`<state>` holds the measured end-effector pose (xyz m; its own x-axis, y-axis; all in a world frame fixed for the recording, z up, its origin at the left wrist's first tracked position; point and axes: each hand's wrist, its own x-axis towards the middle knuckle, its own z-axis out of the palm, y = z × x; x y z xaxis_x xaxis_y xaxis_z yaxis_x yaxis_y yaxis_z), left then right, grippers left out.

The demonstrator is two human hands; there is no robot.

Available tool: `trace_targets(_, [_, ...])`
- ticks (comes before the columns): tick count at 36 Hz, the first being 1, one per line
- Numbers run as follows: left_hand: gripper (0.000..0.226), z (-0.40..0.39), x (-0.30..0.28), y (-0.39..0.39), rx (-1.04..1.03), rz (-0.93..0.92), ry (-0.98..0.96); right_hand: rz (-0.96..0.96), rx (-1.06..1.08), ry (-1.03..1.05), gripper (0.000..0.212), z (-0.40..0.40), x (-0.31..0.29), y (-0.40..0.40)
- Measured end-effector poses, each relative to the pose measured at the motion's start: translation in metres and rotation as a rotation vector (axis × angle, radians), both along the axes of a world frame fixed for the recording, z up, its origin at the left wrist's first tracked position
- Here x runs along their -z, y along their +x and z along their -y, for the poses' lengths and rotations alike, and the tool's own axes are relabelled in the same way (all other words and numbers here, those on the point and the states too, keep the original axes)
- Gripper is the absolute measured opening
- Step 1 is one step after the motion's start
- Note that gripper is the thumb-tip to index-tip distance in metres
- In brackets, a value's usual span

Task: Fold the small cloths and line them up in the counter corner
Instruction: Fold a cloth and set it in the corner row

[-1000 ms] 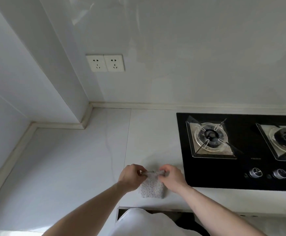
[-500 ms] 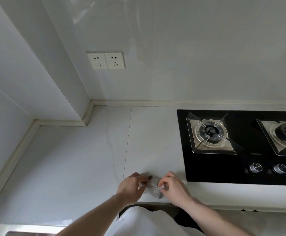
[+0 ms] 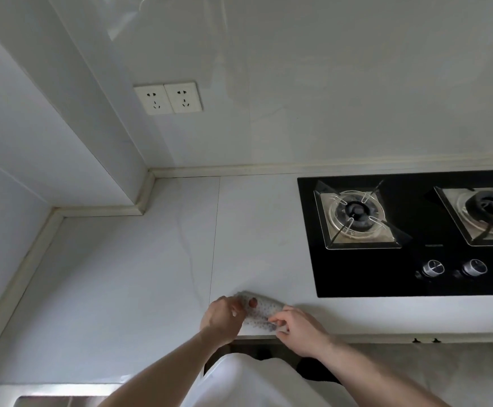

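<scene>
A small white cloth (image 3: pixel 261 311) with dark dots lies on the white counter (image 3: pixel 139 274) close to its front edge, left of the hob. My left hand (image 3: pixel 223 318) grips the cloth's left side, thumb on top. At the cloth's near right corner my right hand (image 3: pixel 299 330) pinches the edge with its fingertips. The cloth looks folded into a short strip, partly hidden under both hands. The counter corner (image 3: pixel 148 183) lies far back on the left, with no cloth in it.
A black gas hob (image 3: pixel 409 277) with two burners and two knobs fills the right of the counter. A double wall socket (image 3: pixel 169 98) sits above the corner. A steel sink rim (image 3: pixel 54 392) shows at the bottom left. A wall column juts out at the left.
The cloth went from held up between both hands to lying flat at the counter's front edge. Both hands came down with it and my view tilted slightly.
</scene>
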<state>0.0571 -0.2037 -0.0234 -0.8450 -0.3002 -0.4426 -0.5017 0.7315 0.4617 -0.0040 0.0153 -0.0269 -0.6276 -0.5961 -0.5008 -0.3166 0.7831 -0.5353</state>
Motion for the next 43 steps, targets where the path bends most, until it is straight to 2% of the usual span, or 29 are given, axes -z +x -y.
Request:
trace_targets(4, [0.028,-0.006,-0.002,-0.006,-0.067,0.043,-0.077,0.033,-0.011,0.037,0.044,0.001,-0.002,0.0])
trace_targets(7, [0.023,-0.011,-0.003,-0.013,-0.074,-0.029,-0.132,0.054,-0.009,0.068,0.047,0.001,-0.001,0.0])
trace_targets(11, [0.055,-0.013,-0.002,-0.022,0.106,-0.009,-0.11,0.09,0.025,0.05,0.049,-0.003,-0.001,0.003])
trace_targets(13, [0.048,-0.012,-0.001,-0.027,0.191,0.046,-0.133,0.103,0.06,0.025,0.048,-0.006,-0.001,0.006])
trace_targets(16, [0.026,-0.015,-0.007,-0.034,0.128,0.07,-0.112,0.125,0.175,-0.048,0.043,-0.018,-0.005,0.01])
trace_targets(19, [0.005,-0.028,-0.02,-0.04,-0.031,0.02,0.077,0.119,0.295,-0.116,0.041,-0.039,-0.016,0.012])
trace_targets(21, [0.016,-0.044,-0.04,-0.042,-0.082,-0.026,0.224,0.127,0.396,-0.161,0.04,-0.058,-0.025,0.012])
trace_targets(28, [0.021,-0.13,-0.101,-0.057,-0.006,-0.087,0.615,0.167,0.765,-0.34,0.051,-0.151,-0.062,0.003])
trace_targets(32, [0.023,-0.202,-0.123,-0.075,0.07,-0.093,0.779,0.208,0.924,-0.471,0.067,-0.217,-0.08,-0.001])
trace_targets(35, [0.016,-0.258,-0.138,-0.087,0.158,-0.075,0.808,0.216,0.951,-0.536,0.058,-0.264,-0.104,-0.003])
trace_targets(40, [0.017,-0.352,-0.155,-0.1,0.199,-0.075,0.881,0.183,0.969,-0.55,0.021,-0.345,-0.132,-0.005])
trace_targets(43, [0.014,-0.404,-0.161,-0.102,0.198,-0.089,0.908,0.141,1.028,-0.559,0.02,-0.396,-0.139,-0.005])
